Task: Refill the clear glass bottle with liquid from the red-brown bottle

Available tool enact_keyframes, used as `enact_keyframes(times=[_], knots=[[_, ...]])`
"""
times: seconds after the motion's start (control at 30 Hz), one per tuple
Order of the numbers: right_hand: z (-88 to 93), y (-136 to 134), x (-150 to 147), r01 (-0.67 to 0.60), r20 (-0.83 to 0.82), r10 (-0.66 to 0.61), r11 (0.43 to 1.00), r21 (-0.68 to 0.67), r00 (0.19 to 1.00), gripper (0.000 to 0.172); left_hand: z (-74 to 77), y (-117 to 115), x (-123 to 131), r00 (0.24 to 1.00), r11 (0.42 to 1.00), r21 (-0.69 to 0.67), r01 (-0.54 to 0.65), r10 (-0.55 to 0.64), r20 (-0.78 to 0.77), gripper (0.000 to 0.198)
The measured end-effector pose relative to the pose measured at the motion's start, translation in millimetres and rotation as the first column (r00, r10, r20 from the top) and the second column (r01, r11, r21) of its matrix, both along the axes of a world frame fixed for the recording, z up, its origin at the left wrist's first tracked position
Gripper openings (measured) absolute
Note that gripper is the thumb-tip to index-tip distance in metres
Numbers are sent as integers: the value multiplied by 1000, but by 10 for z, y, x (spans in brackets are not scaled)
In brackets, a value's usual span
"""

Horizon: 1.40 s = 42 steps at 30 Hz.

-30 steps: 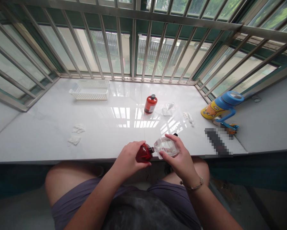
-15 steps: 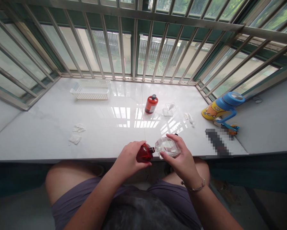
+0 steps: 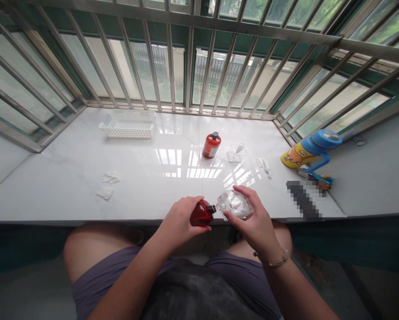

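My left hand (image 3: 179, 221) grips a small red-brown bottle (image 3: 201, 214) at the near edge of the white counter (image 3: 86, 186). Its open neck points right. My right hand (image 3: 254, 221) holds a clear bottle (image 3: 234, 205) tipped on its side, with its mouth meeting the red-brown bottle's neck. Both hands hover over the counter's front edge, above my lap. A second red-brown bottle (image 3: 212, 146) with a black cap and white label stands upright farther back, in the middle of the counter.
A white slotted basket (image 3: 128, 124) sits at the back left. Two crumpled white wads (image 3: 108, 184) lie at the left. A small clear dish (image 3: 234, 153) and white scraps (image 3: 262, 163) lie right of the capped bottle. A blue-and-yellow flask (image 3: 308, 153) lies at the right. Metal bars enclose the counter.
Both hands and the two bottles stay mouth to mouth. The clear bottle has sunk a little deeper into my right hand; the view has shifted slightly.
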State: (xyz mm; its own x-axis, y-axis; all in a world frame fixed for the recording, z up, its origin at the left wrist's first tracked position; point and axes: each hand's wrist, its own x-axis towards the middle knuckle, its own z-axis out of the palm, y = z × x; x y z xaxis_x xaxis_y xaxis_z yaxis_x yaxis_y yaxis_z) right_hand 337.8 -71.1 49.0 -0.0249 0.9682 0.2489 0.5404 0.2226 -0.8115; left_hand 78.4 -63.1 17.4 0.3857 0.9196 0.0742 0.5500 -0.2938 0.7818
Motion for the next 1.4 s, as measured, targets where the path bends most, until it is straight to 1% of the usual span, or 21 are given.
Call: enact_keyframes(times=[0.2,0.53,0.6,0.77,0.83,1.4], knots=[[20,-4,5,-28,8,28,999,30,1000,60,-12,5,-2,1000,1000,4,0,0,7,85],[41,-7,0,-38,32,36,997,67,999,62,-8,4,-2,1000,1000,8,-10,10,7,85],[46,-15,-9,-43,20,42,997,63,999,62,-8,2,-4,1000,1000,12,-9,9,9,85],[38,-39,-53,-56,-90,58,998,29,994,62,-11,-5,-9,1000,1000,11,-8,7,11,85],[35,-45,-68,-56,-108,58,998,26,992,62,-6,-4,-7,1000,1000,9,-7,7,11,85],[53,-41,-77,-55,-82,58,998,41,995,62,13,-4,-7,1000,1000,7,-8,8,23,83]])
